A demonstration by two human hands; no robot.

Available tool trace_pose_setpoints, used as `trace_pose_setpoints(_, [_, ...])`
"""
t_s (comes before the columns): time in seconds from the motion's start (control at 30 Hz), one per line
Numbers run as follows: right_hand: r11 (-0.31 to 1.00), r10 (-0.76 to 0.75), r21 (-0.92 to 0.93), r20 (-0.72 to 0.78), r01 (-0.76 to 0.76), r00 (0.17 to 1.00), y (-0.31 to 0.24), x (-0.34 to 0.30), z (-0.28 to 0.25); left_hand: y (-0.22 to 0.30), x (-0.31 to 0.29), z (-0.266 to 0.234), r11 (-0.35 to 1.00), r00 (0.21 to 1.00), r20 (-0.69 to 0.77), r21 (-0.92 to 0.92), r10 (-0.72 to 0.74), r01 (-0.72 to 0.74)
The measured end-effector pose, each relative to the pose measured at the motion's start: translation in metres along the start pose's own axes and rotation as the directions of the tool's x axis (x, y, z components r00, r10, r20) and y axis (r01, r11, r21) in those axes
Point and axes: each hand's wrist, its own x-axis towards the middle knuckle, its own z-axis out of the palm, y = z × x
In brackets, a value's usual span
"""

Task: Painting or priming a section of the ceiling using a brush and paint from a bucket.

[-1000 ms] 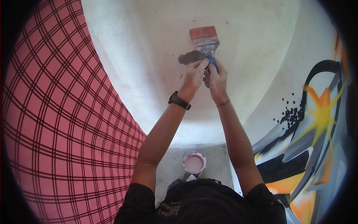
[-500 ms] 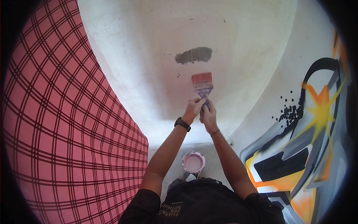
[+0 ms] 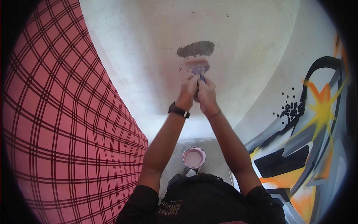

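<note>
A wide paintbrush (image 3: pixel 198 68) is just above the centre of the frame, its reddish bristles (image 3: pixel 197 62) blurred and pointing toward the top. The left hand (image 3: pixel 187 91) and the right hand (image 3: pixel 207 95) meet at its blue handle; each grip is closed around it, fingers curled in and close together. Just above the bristles, a ragged dark grey patch (image 3: pixel 196 49) marks the pale wall (image 3: pixel 246 48); whether the bristles touch the wall, I cannot tell. A dark watch (image 3: pixel 179 111) circles the left wrist, a thin band (image 3: pixel 217 114) the right. At lower centre, a round bucket (image 3: pixel 184 158) of pale pink paint (image 3: pixel 193 159) sits on the grey floor (image 3: pixel 172 156), between the forearms. Pink checked cloth or wall covering (image 3: pixel 71 119) fills the left side; a colourful mural (image 3: pixel 323 112) covers the right.
</note>
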Motion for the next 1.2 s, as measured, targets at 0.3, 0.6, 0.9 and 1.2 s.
trace_pose_setpoints(0.3, [0.973, -0.207, 0.129, 0.114, 0.192, 0.972, -0.078, 0.032, 0.054, 0.111, 0.036, 0.031, 0.955, 0.968, 0.144, 0.184, 0.207, -0.232])
trace_pose_setpoints(0.6, [0.922, -0.388, -0.004, 0.026, 0.388, 0.921, -0.111, 0.043, 0.078, 0.149, 0.041, 0.052, 0.933, 0.94, 0.148, 0.147, 0.308, -0.329])
trace_pose_setpoints(0.9, [0.864, -0.502, 0.078, 0.069, 0.497, 0.862, -0.108, 0.036, 0.095, 0.162, 0.048, 0.041, 0.863, 0.897, 0.124, 0.244, 0.425, -0.442])
trace_pose_setpoints(1.2, [0.883, -0.453, -0.105, 0.067, 0.458, 0.889, 0.03, 0.048, 0.049, 0.05, 0.043, -0.028, 0.793, 0.904, -0.115, 0.535, 0.411, -0.293])
